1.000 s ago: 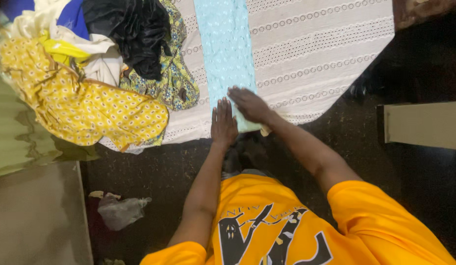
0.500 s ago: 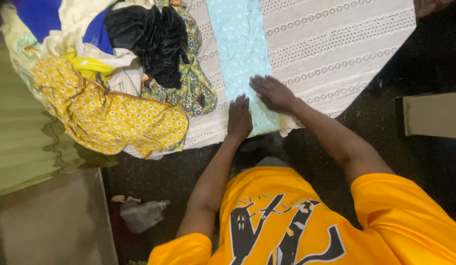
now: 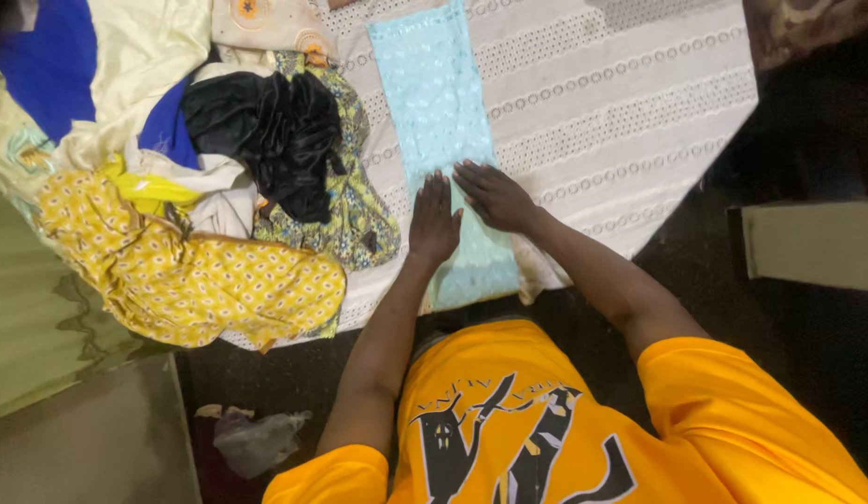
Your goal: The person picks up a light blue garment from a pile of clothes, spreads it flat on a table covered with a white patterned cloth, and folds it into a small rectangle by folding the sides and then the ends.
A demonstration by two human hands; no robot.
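A long, narrow strip of pale blue lace cloth (image 3: 439, 121) lies flat, lengthwise on white eyelet fabric (image 3: 621, 93).

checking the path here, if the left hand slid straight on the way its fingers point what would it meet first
Probably nothing new: the left hand lies flat on the long pale-blue lace cloth strip, which runs on ahead over the white eyelet fabric sheet.

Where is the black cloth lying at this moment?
In the head view, the black cloth lies upper left on the clothes pile, above the yellow patterned cloth and left of the light blue strip under both hands.
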